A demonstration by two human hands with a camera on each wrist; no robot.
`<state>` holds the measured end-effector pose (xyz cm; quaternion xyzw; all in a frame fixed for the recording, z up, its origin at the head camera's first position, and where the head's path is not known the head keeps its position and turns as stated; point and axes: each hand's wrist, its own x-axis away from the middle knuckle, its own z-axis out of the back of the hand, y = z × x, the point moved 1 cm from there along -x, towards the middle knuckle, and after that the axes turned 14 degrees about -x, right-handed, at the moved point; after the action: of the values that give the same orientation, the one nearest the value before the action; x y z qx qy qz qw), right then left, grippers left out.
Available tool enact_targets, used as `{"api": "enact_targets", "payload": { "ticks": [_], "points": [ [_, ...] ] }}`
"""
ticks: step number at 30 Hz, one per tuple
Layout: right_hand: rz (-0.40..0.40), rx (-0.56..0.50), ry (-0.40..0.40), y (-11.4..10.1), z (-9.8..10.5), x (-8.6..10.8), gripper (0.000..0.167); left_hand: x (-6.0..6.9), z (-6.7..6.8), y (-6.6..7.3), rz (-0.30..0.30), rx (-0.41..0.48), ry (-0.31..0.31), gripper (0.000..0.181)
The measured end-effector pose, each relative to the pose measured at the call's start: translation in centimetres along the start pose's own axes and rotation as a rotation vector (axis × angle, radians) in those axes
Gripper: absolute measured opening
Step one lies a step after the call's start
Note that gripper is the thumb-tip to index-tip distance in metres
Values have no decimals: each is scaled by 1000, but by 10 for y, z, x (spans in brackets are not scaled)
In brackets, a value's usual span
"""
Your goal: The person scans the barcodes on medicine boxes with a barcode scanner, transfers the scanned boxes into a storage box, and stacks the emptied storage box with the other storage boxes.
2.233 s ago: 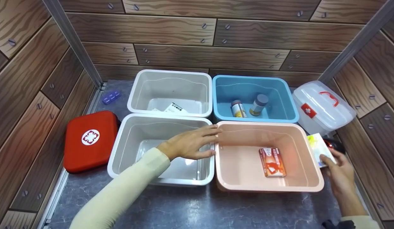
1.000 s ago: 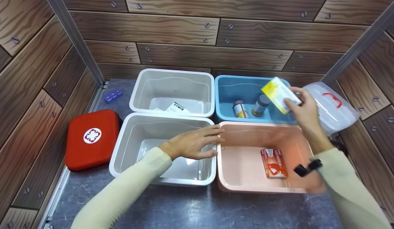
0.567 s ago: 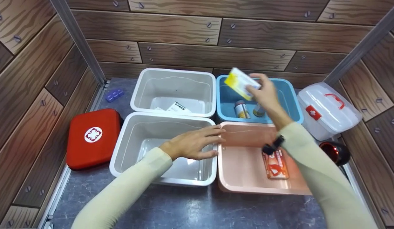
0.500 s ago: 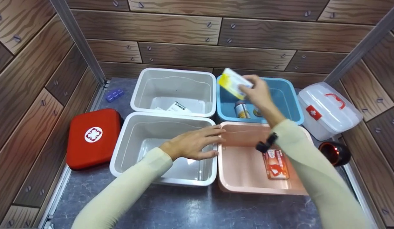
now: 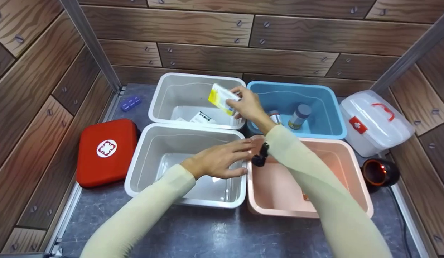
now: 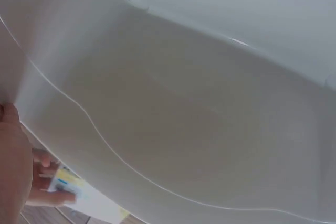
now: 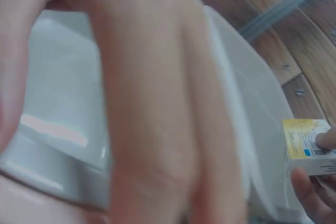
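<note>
My right hand [image 5: 247, 104] pinches a yellow-and-white medicine box [image 5: 222, 99] above the right side of the back grey bin [image 5: 197, 75]. In the right wrist view the box [image 7: 310, 145] shows its printed face. My left hand [image 5: 222, 159] rests with fingers extended across the touching rims of the front grey bin [image 5: 136, 157] and the pink bin [image 5: 308, 214]. White packets [image 5: 202, 118] with dark print lie in the back grey bin. Most of the red-orange box in the pink bin is hidden by my right forearm.
Two bottles, one standing [image 5: 299, 116], are in the blue bin [image 5: 297, 135]. A clear first-aid box [image 5: 376, 123] and a black cup-shaped device [image 5: 381, 172] are at right. At left are a red first-aid case [image 5: 107, 168] and a purple pill organizer [image 5: 130, 103].
My right hand has carried the medicine box from right of the pink bin, over the blue bin, leftward to the back grey bin. My left hand has stayed on the rims.
</note>
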<state>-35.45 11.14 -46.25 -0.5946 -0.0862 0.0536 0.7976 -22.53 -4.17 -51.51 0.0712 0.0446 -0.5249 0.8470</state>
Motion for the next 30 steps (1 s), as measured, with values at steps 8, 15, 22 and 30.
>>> {"api": "enact_targets", "payload": {
  "ticks": [8, 15, 22, 30],
  "points": [
    [-73, 22, -30, 10, -26, -4, 40, -3, 0, 1, -12, 13, 20, 62],
    [-99, 259, -22, 5, -32, -6, 44, -5, -1, 0, -16, 4, 61, 54],
    [-71, 380, -59, 3, -32, -3, 61, -6, -2, 1, -23, 19, 69, 51],
    [74, 178, -157, 9, -14, 19, 38, -1, 2, 1, -17, -20, -3, 58]
  ]
}}
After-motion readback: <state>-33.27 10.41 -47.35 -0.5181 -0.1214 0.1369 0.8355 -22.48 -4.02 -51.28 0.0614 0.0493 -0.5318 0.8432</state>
